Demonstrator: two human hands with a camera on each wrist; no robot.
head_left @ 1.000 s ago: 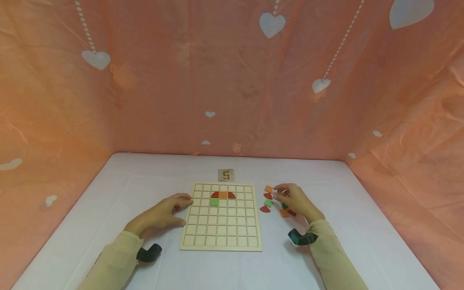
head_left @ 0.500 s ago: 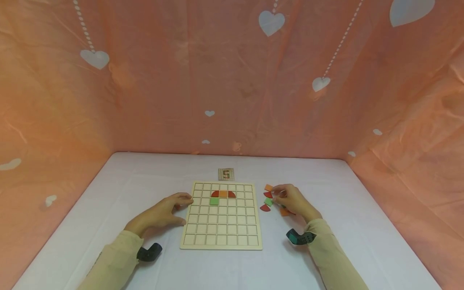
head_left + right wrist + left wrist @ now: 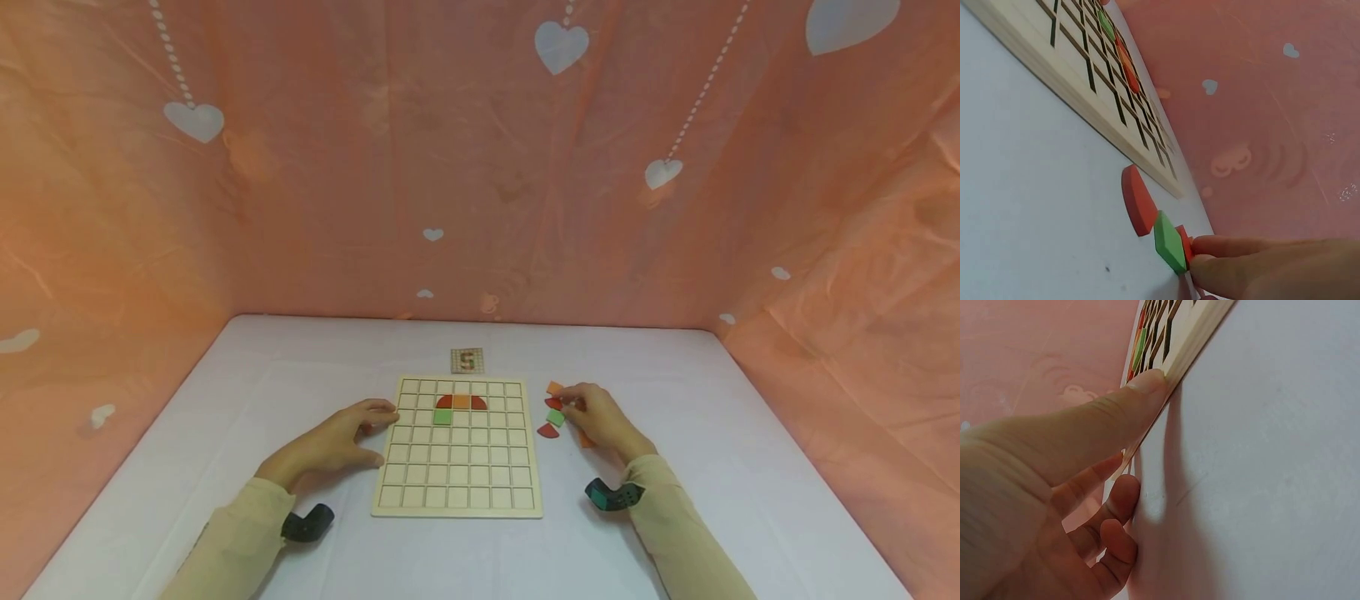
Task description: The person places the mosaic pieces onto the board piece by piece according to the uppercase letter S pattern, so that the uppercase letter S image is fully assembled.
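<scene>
My left hand (image 3: 341, 437) rests at the left edge of a pale wooden grid board (image 3: 457, 508), thumb and index finger spread apart and touching its edge. In the left wrist view the other fingers (image 3: 1124, 494) bend loosely beside it. To the board's right, my right hand (image 3: 603, 417) has thumb and index finger close together over loose tiles. Their tips are right at a red quarter-circle tile (image 3: 1186, 242), behind a green square tile (image 3: 1169, 242); I cannot tell whether they pinch it. Two red quarter-circles, an orange square (image 3: 461, 402) and a green square (image 3: 442, 417) sit on the board.
Another red quarter-circle tile (image 3: 548, 431) lies between board and right hand. Orange square tiles (image 3: 554, 387) lie by the hand, which partly covers one. A small pattern card (image 3: 467, 360) lies behind the board. An orange curtain (image 3: 480, 167) closes off the white table's back and sides.
My right hand has shifted slightly left over the loose tiles, its fingertips now closer to the red and green ones. My left hand and the board have stayed put.
</scene>
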